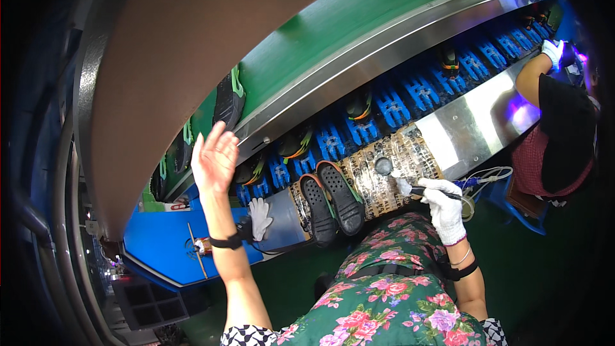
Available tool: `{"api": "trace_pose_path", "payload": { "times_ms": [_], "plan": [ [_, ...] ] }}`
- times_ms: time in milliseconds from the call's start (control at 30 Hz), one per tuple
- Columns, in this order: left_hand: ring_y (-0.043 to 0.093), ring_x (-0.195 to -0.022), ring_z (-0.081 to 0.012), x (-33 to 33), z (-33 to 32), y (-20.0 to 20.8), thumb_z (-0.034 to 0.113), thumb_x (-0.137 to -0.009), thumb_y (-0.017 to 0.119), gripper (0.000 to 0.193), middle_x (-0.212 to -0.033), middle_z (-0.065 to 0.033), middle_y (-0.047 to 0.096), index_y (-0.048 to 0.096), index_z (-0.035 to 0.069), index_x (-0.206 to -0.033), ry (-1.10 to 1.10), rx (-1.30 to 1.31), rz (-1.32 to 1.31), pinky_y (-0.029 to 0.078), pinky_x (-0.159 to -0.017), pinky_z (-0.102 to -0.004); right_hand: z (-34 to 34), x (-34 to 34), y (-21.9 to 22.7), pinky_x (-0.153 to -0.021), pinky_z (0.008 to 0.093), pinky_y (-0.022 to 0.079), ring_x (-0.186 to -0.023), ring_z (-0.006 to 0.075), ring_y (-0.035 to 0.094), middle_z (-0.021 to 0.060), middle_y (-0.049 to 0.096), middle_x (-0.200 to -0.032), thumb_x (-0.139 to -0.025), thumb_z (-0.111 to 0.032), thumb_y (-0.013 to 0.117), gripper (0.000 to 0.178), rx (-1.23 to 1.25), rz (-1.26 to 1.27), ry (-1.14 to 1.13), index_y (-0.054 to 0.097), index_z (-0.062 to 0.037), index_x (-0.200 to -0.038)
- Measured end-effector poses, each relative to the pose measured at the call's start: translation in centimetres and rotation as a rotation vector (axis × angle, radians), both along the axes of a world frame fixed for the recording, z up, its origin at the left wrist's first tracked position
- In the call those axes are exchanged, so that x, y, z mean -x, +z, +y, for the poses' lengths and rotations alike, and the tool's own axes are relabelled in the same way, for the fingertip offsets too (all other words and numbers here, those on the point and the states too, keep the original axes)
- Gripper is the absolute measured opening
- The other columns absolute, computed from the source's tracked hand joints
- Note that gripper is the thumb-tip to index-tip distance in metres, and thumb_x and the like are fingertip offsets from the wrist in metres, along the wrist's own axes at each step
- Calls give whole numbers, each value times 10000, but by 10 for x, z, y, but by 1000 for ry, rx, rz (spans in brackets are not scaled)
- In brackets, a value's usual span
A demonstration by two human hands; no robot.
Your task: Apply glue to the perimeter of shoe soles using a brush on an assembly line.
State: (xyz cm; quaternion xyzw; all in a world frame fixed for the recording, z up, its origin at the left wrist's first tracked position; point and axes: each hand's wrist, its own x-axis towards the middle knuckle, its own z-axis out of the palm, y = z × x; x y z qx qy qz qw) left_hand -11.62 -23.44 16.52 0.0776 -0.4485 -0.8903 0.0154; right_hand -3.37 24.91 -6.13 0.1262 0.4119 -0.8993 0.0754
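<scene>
My left hand [216, 159], bare, is raised with its fingers stretched out, holding nothing, near the metal rail and a dark shoe part [229, 102] on the green belt. In a white knit glove, my right hand [442, 208] grips a brush [418, 190] by its dark handle. The pale brush tip points left over the taped ledge [423, 154]. Beside that tip sits a small round grey cup [383, 166]. Two black clog-like shoes with holes, one [318, 208] left of the other [344, 200], lie side by side on the ledge, nearest edge overhanging.
Blue slotted racks [391, 107] carry several dark shoe parts behind the ledge. Above them runs the green belt [359, 29]. A loose white glove [259, 219] lies at the ledge's left end, beside a blue surface [157, 243]. A co-worker's gloved hand [552, 53] is far right.
</scene>
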Motion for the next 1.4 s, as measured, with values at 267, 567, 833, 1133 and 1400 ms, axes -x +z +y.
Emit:
{"api": "trace_pose_path", "payload": {
  "times_ms": [267, 567, 833, 1133, 1400],
  "plan": [
    [706, -1045, -187, 160, -133, 69, 369, -1011, 670, 457, -1220, -112, 739, 684, 97, -1379, 95, 1915, 34, 539, -895, -344, -6, 0, -10, -709, 294, 591, -755, 190, 720, 195, 782, -1050, -833, 74, 699, 220, 2, 13, -21, 767, 55, -1042],
    [615, -1280, -280, 250, -58, 43, 433, -980, 664, 349, -1325, -40, 714, 786, 185, -1193, -46, 2707, 163, 415, -1055, -586, 5, -10, -14, -704, 303, 596, -767, 203, 717, 212, 771, -1046, -823, 78, 703, 170, -23, -101, -158, 755, 51, -982],
    [577, -1334, -226, 243, -58, 37, 276, -934, 724, 254, -1326, -40, 705, 786, 202, -1168, -104, 2839, 50, 291, -1136, -675, 0, -10, -17, -697, 303, 600, -781, 198, 720, 208, 775, -1061, -829, 78, 710, 184, -42, -88, -131, 761, 45, -1002],
    [659, -938, -142, 84, -46, 44, 317, -948, 706, 367, -1077, -59, 729, 763, 91, -1231, 115, 1613, 83, 480, -774, -263, -8, -8, -25, -705, 296, 601, -762, 193, 724, 208, 779, -1054, -837, 76, 708, 199, -50, -32, -55, 772, 49, -1024],
    [584, -748, -84, 18, -45, -13, 453, -1069, 568, 500, -806, -17, 659, 783, 6, -1130, 206, 1625, 181, 452, -692, -249, -22, 3, -20, -714, 274, 584, -765, 182, 720, 197, 782, -1048, -835, 90, 702, 225, 2, -10, 29, 768, 59, -1047]
  ]
}}
